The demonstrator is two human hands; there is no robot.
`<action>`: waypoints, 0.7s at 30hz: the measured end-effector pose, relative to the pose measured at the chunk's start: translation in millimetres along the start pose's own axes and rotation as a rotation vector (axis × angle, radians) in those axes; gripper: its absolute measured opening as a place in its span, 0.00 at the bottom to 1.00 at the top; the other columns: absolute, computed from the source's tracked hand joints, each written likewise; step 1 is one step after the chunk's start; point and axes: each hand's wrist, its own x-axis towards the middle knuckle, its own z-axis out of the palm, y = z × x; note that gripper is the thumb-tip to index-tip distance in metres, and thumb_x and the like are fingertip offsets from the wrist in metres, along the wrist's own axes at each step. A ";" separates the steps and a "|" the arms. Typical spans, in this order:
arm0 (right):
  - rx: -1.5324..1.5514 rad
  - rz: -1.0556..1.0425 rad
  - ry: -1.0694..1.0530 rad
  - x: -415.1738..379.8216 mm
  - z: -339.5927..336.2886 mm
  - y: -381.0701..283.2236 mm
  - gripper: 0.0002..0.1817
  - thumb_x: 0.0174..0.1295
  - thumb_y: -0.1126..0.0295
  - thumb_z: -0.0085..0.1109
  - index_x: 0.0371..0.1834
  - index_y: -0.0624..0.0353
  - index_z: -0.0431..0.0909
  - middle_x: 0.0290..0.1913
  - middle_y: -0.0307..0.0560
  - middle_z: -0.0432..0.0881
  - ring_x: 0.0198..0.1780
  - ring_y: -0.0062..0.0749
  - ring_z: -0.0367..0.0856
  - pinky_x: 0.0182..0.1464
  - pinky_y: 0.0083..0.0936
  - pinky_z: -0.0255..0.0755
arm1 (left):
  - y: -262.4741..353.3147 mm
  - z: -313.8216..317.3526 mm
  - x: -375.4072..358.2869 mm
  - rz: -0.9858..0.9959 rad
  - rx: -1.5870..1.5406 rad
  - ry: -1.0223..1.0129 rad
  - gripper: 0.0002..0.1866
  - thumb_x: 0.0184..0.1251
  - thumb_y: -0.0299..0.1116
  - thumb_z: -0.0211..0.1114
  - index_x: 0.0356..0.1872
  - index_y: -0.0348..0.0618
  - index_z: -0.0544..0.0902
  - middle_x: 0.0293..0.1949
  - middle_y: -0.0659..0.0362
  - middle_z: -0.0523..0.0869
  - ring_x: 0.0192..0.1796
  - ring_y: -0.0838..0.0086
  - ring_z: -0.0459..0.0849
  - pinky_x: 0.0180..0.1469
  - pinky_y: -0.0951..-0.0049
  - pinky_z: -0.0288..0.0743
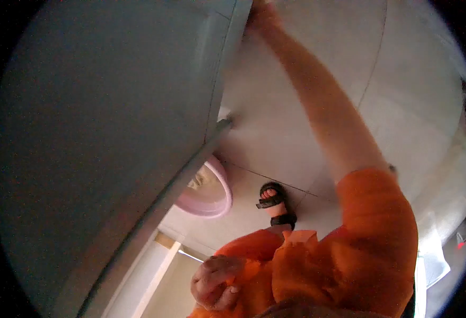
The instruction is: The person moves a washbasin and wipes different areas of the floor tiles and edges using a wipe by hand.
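Note:
My right arm stretches up to the top of the view, where my right hand [263,18] is at the edge of a large grey panel [121,90], possibly a door. That hand is blurred and partly cut off, so its grip does not show. Low in front of my orange clothing [344,265], my left hand [216,281] has its fingers curled in. Whether anything is inside those fingers is hidden.
A pink basin [225,196] with something pale in it stands on the tiled floor [280,138], partly behind the panel. My foot in a black sandal [272,199] is beside it. A pale frame [158,275] is at lower left.

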 end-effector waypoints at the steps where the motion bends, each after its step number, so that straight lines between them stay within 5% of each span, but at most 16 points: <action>1: 0.296 0.217 -0.004 -16.9 22.8 11.2 0.20 0.63 0.62 0.44 0.57 0.57 0.69 0.56 0.43 0.74 0.57 0.38 0.70 0.61 0.34 0.61 | -3.4 -1.1 0.2 -0.031 -0.041 0.018 0.17 0.58 0.37 0.60 0.34 0.28 0.77 0.31 0.44 0.80 0.30 0.59 0.80 0.33 0.64 0.75; 2: 0.332 0.318 -0.061 -36.0 35.6 21.4 0.20 0.64 0.61 0.44 0.57 0.57 0.69 0.56 0.42 0.74 0.57 0.36 0.69 0.62 0.34 0.60 | -5.3 -1.4 5.3 -0.045 -0.064 0.001 0.14 0.57 0.34 0.60 0.35 0.29 0.77 0.34 0.44 0.81 0.33 0.59 0.81 0.36 0.65 0.75; 8: -1.232 -0.424 -0.880 -81.8 -21.5 36.6 0.17 0.61 0.62 0.48 0.50 0.56 0.72 0.48 0.52 0.77 0.48 0.47 0.75 0.53 0.42 0.68 | -16.5 -8.8 32.5 0.087 -0.158 -0.230 0.14 0.54 0.25 0.61 0.41 0.29 0.78 0.42 0.44 0.82 0.40 0.59 0.82 0.43 0.66 0.76; 10: -1.750 -0.633 -0.780 -61.7 -31.8 22.6 0.18 0.62 0.62 0.46 0.53 0.56 0.71 0.53 0.49 0.75 0.53 0.42 0.73 0.57 0.37 0.64 | -37.9 -12.2 23.8 0.149 -0.206 -0.303 0.15 0.53 0.25 0.62 0.42 0.28 0.78 0.42 0.44 0.81 0.41 0.58 0.81 0.44 0.66 0.76; 12: -1.911 -0.886 -0.417 12.1 -37.0 -3.1 0.20 0.63 0.63 0.44 0.57 0.55 0.70 0.60 0.46 0.71 0.60 0.37 0.68 0.63 0.33 0.57 | -36.8 -13.0 16.9 0.050 -0.194 -0.297 0.15 0.53 0.25 0.62 0.42 0.28 0.77 0.42 0.44 0.81 0.42 0.57 0.81 0.44 0.65 0.76; 14: -1.973 -0.953 -0.358 13.3 -31.0 -5.5 0.21 0.62 0.63 0.44 0.58 0.54 0.69 0.61 0.46 0.69 0.62 0.40 0.65 0.65 0.38 0.55 | -15.9 -7.7 29.0 -0.148 -0.113 -0.223 0.15 0.52 0.24 0.62 0.42 0.28 0.77 0.41 0.45 0.81 0.43 0.57 0.81 0.46 0.65 0.75; 15: -2.117 -0.823 -0.424 -46.3 -5.7 -4.0 0.21 0.62 0.62 0.45 0.58 0.54 0.69 0.62 0.46 0.68 0.63 0.41 0.64 0.65 0.40 0.54 | -14.3 -9.6 37.8 -0.155 -0.077 -0.300 0.16 0.53 0.22 0.61 0.44 0.29 0.77 0.45 0.44 0.79 0.47 0.55 0.79 0.48 0.64 0.74; 18: -1.844 -1.112 -0.581 -93.7 -10.8 60.7 0.21 0.61 0.64 0.46 0.58 0.53 0.69 0.63 0.44 0.66 0.66 0.42 0.60 0.65 0.43 0.53 | -21.5 21.4 50.9 -0.268 -0.124 -0.277 0.17 0.58 0.28 0.58 0.48 0.31 0.75 0.52 0.43 0.74 0.53 0.57 0.74 0.52 0.66 0.71; 19: -1.687 -1.230 -0.655 -99.5 -21.0 77.4 0.21 0.60 0.65 0.46 0.57 0.52 0.70 0.63 0.44 0.66 0.66 0.42 0.59 0.64 0.43 0.55 | -29.6 26.6 62.3 -0.278 -0.074 -0.405 0.19 0.59 0.26 0.57 0.53 0.33 0.72 0.56 0.44 0.70 0.57 0.57 0.71 0.57 0.65 0.67; 20: -1.642 -1.184 -0.780 -108.1 -25.2 63.8 0.21 0.59 0.67 0.47 0.57 0.51 0.69 0.62 0.44 0.67 0.65 0.42 0.61 0.63 0.42 0.58 | -43.0 33.6 75.4 -0.297 -0.023 -0.535 0.22 0.60 0.24 0.55 0.57 0.36 0.69 0.60 0.45 0.66 0.61 0.58 0.68 0.61 0.64 0.64; 21: -1.586 -1.138 -0.898 -115.0 -29.3 49.1 0.21 0.58 0.70 0.47 0.57 0.51 0.69 0.60 0.43 0.68 0.64 0.42 0.62 0.61 0.41 0.61 | -77.8 53.7 79.4 -0.293 -0.108 -0.410 0.23 0.61 0.24 0.54 0.59 0.34 0.66 0.61 0.44 0.66 0.62 0.54 0.66 0.63 0.63 0.60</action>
